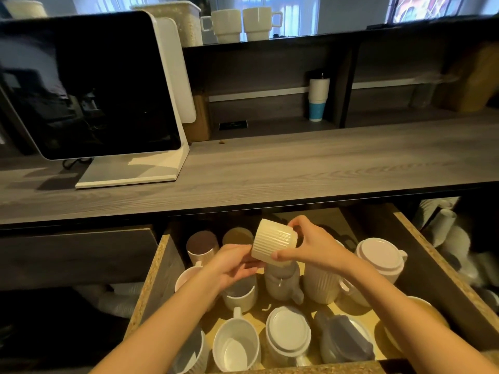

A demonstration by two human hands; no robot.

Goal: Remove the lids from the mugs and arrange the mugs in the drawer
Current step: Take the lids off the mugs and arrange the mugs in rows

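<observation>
Left hand and right hand clasped round ribbed mug, axis tilted, base uppermost.

Café/shop counter, staff side: POS touchscreen on wood counter, stacked paper cups on shelf, drawer packed w/ mugs.

Lower end of ribbed mug sits hidden behind left hand; possibly lidded.

No text, brand or number can be read; the small dark plate at the worktop's back edge is too blurred.
</observation>
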